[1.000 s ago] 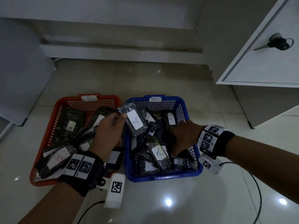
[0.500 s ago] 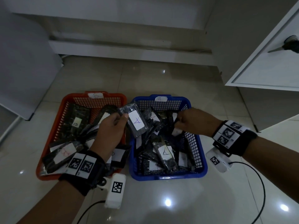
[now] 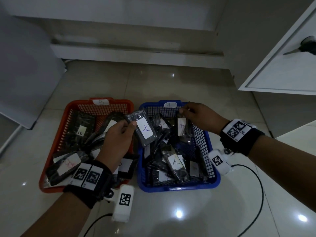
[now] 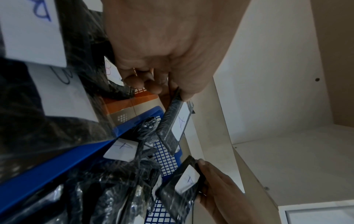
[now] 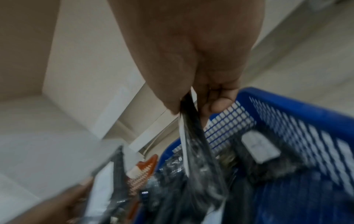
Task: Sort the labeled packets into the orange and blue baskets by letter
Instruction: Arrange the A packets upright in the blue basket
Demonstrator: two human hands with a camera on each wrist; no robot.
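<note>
Up comes our right hand since a second ago: back then it was down among the packets at the near right of the blue basket, and now we have it raised over that basket's far wall, a packet coming up with it. Our fingers and thumb pinch the top edge of that dark packet, which hangs down with its white label facing us; the letter on it is too faint to read for certain. The right wrist view is blurred, but it shows the thin packet clamped between thumb and fingertips.

Our left hand hardly shifts. We hold it over the gap between the orange basket and the blue basket, thumb and curled fingers gripping one end of a packet marked A, which sticks out over the blue basket's left rim.

Inside the blue basket lie more dark packets, several with A labels. Left of the blue basket, the orange one holds its own heap, one label reading B. Each basket carries a white tag on its far rim, both standing on the glossy tiled floor.
</note>
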